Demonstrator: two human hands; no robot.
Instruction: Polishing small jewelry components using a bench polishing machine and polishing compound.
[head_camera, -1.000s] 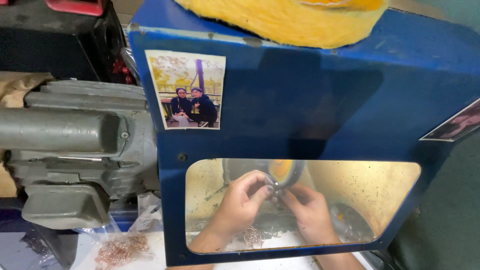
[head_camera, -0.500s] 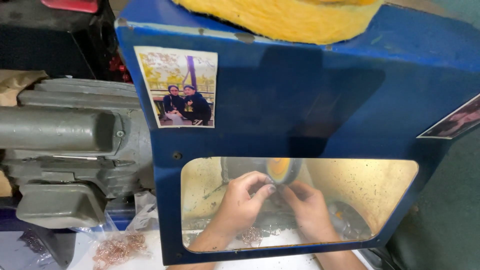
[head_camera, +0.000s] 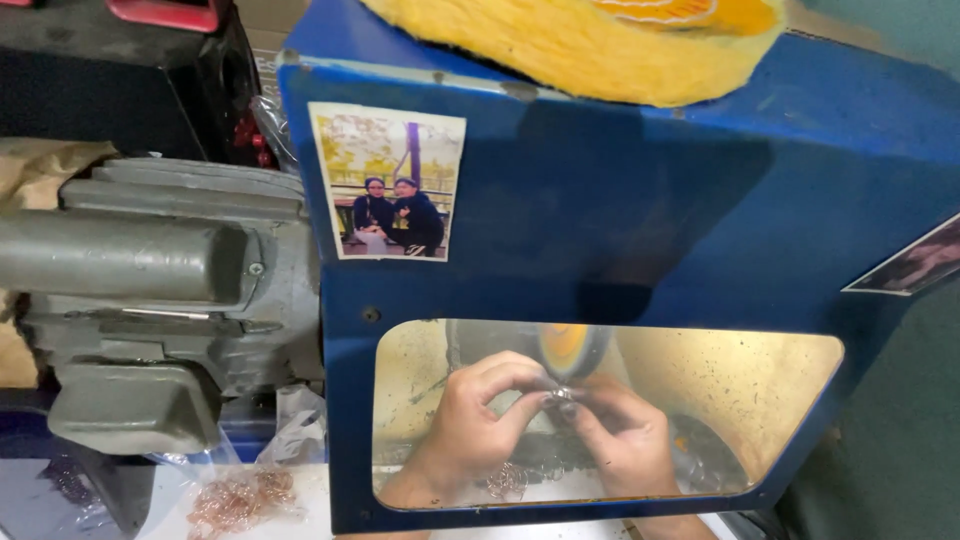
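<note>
1. While pinching one small metal piece between the fingertips of left hand and right hand, pressing it up to the yellow buffing wheel behind the window of the blue guard.
2. Judged as mid-polish; next calls for turning the piece to a fresh face, keeping fingertips off the wheel.
3. Counted: two hands, one held piece, one wheel behind the window, one spare yellow buff on top, one grey motor, one photo, two heaps of coppery bits on the desk, exact number too small to tell.
</note>
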